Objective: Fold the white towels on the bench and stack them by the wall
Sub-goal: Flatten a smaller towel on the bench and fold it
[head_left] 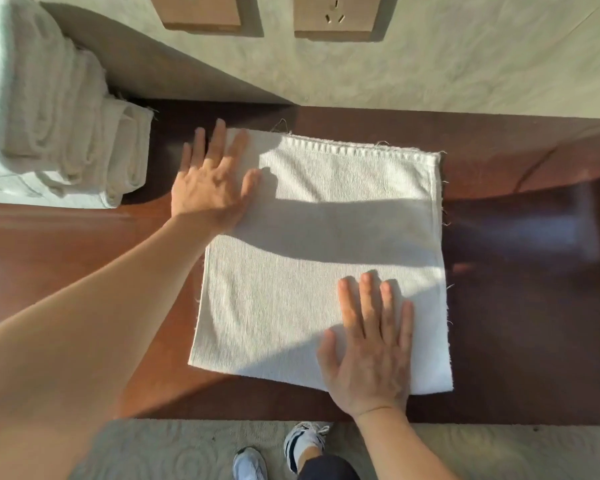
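Observation:
A white towel [312,244] lies flat on the dark wooden bench [516,306] as a rough square, its hemmed edge toward the wall. My left hand [212,181] rests flat on the towel's far left corner, fingers spread, partly over the bench. My right hand [371,344] presses flat on the near right part of the towel, fingers apart. Neither hand grips the cloth. A stack of folded white towels [66,133] stands at the left end of the bench against the wall.
The pale wall [465,71] behind the bench carries two wooden socket plates [336,15]. Bare bench surface shows to the right of the towel. A patterned carpet [174,452] and my two shoes [278,452] are below the bench's front edge.

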`<action>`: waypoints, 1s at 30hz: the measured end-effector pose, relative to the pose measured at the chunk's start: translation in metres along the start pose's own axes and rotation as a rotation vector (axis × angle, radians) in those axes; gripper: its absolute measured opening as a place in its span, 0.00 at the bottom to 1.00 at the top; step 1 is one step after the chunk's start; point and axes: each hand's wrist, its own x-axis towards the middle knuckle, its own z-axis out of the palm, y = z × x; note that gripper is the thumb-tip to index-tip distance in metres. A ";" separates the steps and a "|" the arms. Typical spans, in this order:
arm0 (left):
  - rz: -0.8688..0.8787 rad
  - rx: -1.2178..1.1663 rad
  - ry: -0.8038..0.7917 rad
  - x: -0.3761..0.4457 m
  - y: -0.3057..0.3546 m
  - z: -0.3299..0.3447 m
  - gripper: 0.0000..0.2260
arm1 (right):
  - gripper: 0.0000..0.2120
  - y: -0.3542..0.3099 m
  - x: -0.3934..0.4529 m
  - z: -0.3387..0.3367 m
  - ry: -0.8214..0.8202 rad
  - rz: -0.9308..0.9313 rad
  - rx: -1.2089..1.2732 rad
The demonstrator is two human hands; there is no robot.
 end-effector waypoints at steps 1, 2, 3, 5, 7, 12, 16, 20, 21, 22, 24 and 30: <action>-0.024 -0.016 0.032 0.004 0.002 -0.003 0.31 | 0.38 0.000 0.001 0.000 -0.005 0.000 0.001; -0.011 -0.020 0.075 0.002 0.009 -0.004 0.30 | 0.38 0.000 0.001 0.000 -0.009 -0.001 0.000; 0.041 -0.023 0.116 -0.004 0.021 -0.003 0.30 | 0.38 0.000 0.001 0.001 -0.013 -0.005 -0.002; 0.245 -0.059 0.126 -0.024 0.055 0.006 0.29 | 0.38 -0.001 0.001 0.001 -0.019 -0.008 -0.008; 0.491 -0.022 0.034 -0.045 0.089 0.018 0.29 | 0.38 -0.002 0.001 0.002 -0.024 0.002 -0.019; 0.698 0.100 -0.047 -0.024 0.102 0.019 0.29 | 0.37 -0.002 0.001 0.005 0.015 0.001 0.007; 0.450 0.100 -0.033 0.016 0.091 0.005 0.29 | 0.37 0.000 0.003 0.005 0.056 0.002 0.034; 0.677 0.023 -0.037 -0.003 0.132 0.004 0.32 | 0.36 -0.002 0.001 0.005 0.049 0.002 0.034; 0.828 0.021 -0.060 -0.015 0.145 0.009 0.32 | 0.36 -0.001 0.001 0.005 0.043 0.007 0.034; 0.952 0.034 -0.093 -0.026 0.155 0.013 0.31 | 0.35 -0.001 0.001 0.005 0.031 0.016 0.030; 1.010 0.061 -0.129 -0.033 0.165 0.020 0.29 | 0.35 -0.001 0.001 0.004 0.009 0.027 0.029; 0.561 0.130 -0.086 0.008 0.152 0.008 0.29 | 0.35 -0.001 -0.002 0.002 0.046 0.019 0.035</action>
